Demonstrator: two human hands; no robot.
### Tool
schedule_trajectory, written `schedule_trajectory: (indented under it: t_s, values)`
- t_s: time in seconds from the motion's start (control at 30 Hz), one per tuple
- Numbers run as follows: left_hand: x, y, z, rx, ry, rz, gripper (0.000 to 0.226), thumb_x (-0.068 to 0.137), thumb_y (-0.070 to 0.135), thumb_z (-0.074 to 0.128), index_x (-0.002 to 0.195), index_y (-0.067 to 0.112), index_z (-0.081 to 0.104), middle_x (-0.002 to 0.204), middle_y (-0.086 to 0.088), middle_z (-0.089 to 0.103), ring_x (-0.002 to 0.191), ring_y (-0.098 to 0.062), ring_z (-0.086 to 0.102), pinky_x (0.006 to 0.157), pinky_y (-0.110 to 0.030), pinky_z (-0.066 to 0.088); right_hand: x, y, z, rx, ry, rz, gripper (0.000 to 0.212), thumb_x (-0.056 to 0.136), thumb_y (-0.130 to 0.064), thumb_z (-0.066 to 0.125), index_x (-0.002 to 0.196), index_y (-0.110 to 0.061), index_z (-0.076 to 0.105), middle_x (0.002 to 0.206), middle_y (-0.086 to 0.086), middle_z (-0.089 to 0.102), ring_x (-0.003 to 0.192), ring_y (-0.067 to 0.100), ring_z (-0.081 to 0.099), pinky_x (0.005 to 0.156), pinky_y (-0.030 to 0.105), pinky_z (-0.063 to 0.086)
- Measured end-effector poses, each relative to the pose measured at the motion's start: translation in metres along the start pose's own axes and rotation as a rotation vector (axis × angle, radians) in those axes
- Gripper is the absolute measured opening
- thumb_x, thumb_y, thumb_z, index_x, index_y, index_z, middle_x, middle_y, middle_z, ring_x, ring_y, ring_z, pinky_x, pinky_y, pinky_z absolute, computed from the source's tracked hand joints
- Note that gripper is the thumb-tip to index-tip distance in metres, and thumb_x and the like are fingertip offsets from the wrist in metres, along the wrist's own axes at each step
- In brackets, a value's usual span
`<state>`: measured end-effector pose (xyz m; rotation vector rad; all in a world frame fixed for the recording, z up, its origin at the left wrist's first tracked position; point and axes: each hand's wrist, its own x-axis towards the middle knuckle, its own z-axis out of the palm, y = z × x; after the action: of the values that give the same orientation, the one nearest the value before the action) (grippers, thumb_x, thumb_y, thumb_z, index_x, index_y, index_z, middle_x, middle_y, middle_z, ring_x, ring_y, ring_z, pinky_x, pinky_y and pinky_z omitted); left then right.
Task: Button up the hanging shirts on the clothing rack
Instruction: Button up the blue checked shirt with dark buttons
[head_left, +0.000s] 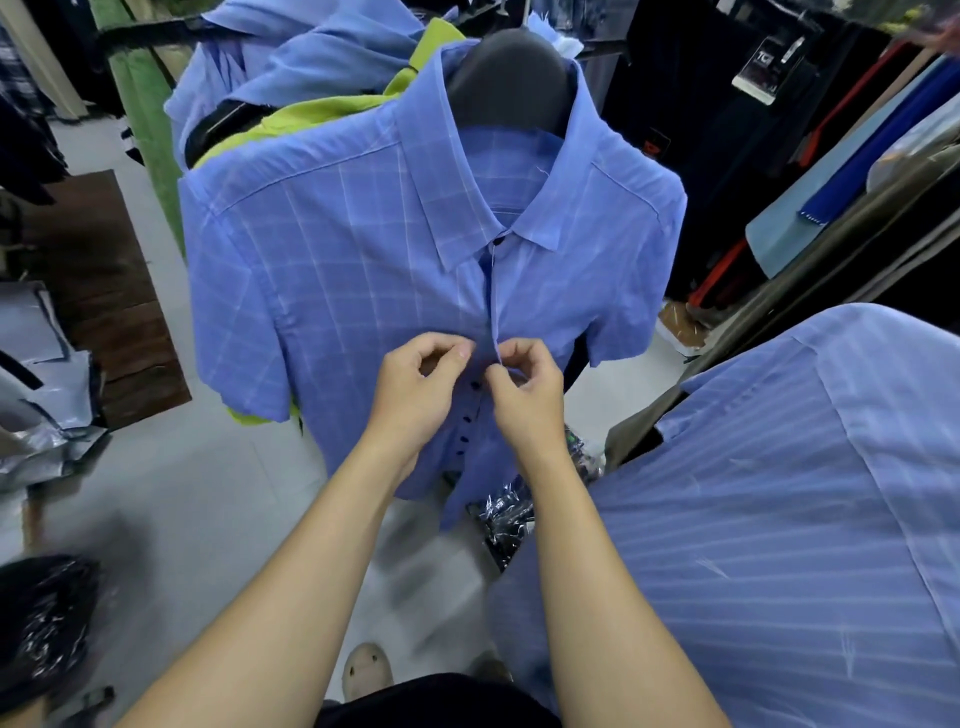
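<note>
A blue checked short-sleeved shirt (332, 270) hangs in front of me on a black hanger (511, 78). Its collar button (498, 241) is closed, and several dark buttons (467, 415) run down the lower placket. My left hand (415, 389) pinches the left edge of the placket at mid-chest height. My right hand (524, 395) pinches the right edge right beside it, thumb and fingers curled on the cloth. The button between my fingertips is hidden.
More blue shirts and a lime green garment (332, 111) hang behind it. A blue striped shirt (779, 519) hangs close at my right. Dark clothes fill the rack at the back right (727, 104). Plastic-wrapped bundles (504, 514) lie on the floor below. A green post (150, 145) stands at the left.
</note>
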<state>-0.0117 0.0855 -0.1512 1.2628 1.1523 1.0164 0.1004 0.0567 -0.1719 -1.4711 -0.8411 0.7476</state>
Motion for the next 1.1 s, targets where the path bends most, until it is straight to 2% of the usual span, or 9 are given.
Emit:
schedule_trajectory:
  t_s: [0.07,0.17,0.3,0.47,0.63,0.7,0.77,0.83,1.1]
  values:
    - [0.001,-0.013,-0.002,0.014,0.039,-0.039,0.021,0.095,0.008,0.057,0.094,0.025,0.070,0.096,0.012,0.072,0.095,-0.005,0.065,0.093,-0.028,0.052,0.001,0.011,-0.001,0.050,0.003,0.081,0.027,0.082,0.010,0.057,0.084,-0.017,0.058,0.083,-0.003,0.063,0.072,0.003,0.059,0.069,0.020,0.047]
    - [-0.002,-0.026,0.000,0.073,0.013,-0.050,0.031,0.093,0.000,0.057,0.090,0.029,0.069,0.093,0.015,0.072,0.091,0.001,0.066,0.085,-0.019,0.051,-0.001,0.022,-0.007,0.101,-0.029,0.166,0.025,0.079,0.003,0.060,0.090,-0.019,0.064,0.089,-0.001,0.069,0.078,0.010,0.061,0.070,0.028,0.047]
    - [-0.006,-0.031,0.012,0.004,0.000,-0.079,0.018,0.088,0.000,0.066,0.096,0.014,0.073,0.093,0.003,0.076,0.090,-0.007,0.071,0.077,-0.012,0.051,-0.004,0.025,-0.014,0.142,-0.066,0.204,0.020,0.086,0.005,0.062,0.101,-0.007,0.066,0.093,0.006,0.070,0.077,0.009,0.061,0.067,0.022,0.047]
    - [-0.015,-0.041,0.018,-0.037,0.044,-0.088,0.010,0.085,0.002,0.072,0.092,0.010,0.074,0.087,-0.001,0.076,0.086,-0.014,0.073,0.079,-0.021,0.055,-0.012,0.032,-0.021,0.135,-0.057,0.259,0.015,0.089,-0.004,0.067,0.103,-0.004,0.068,0.092,0.009,0.072,0.082,0.013,0.064,0.074,0.028,0.051]
    - [-0.022,-0.044,0.018,-0.030,0.172,-0.081,0.008,0.078,0.013,0.082,0.081,0.017,0.076,0.078,0.004,0.076,0.079,-0.012,0.072,0.075,-0.021,0.054,-0.022,0.034,-0.026,0.056,0.005,0.156,0.008,0.088,-0.004,0.069,0.096,-0.004,0.071,0.090,0.007,0.075,0.083,0.013,0.069,0.082,0.034,0.056]
    - [-0.024,-0.044,0.019,-0.022,0.169,-0.073,0.008,0.079,0.013,0.081,0.081,0.019,0.076,0.079,0.005,0.076,0.079,-0.012,0.072,0.076,-0.023,0.055,-0.025,0.034,-0.025,0.005,0.031,0.118,0.007,0.088,-0.007,0.071,0.094,-0.008,0.072,0.090,0.004,0.076,0.085,0.016,0.071,0.079,0.029,0.057]
    - [-0.025,-0.043,0.020,-0.016,0.161,-0.064,0.010,0.081,0.012,0.079,0.081,0.021,0.076,0.079,0.005,0.076,0.080,-0.012,0.073,0.078,-0.025,0.056,-0.029,0.033,-0.023,-0.046,0.046,0.091,0.007,0.087,-0.010,0.071,0.094,-0.010,0.074,0.089,0.000,0.076,0.085,0.012,0.071,0.073,0.018,0.052]
    - [-0.026,-0.043,0.021,0.016,0.150,-0.051,0.016,0.085,0.009,0.074,0.081,0.024,0.075,0.080,0.007,0.076,0.081,-0.009,0.073,0.079,-0.024,0.056,-0.031,0.031,-0.020,-0.070,0.051,0.088,0.009,0.087,-0.009,0.071,0.095,-0.011,0.075,0.088,-0.002,0.076,0.083,0.008,0.070,0.071,0.014,0.049]
    - [-0.029,-0.043,0.020,0.076,0.120,-0.006,0.021,0.089,0.006,0.067,0.083,0.026,0.072,0.079,0.012,0.074,0.080,-0.001,0.070,0.073,-0.013,0.052,-0.035,0.027,-0.013,-0.178,0.101,0.050,0.018,0.087,-0.011,0.069,0.103,-0.014,0.078,0.092,-0.006,0.076,0.082,0.001,0.070,0.075,0.014,0.053]
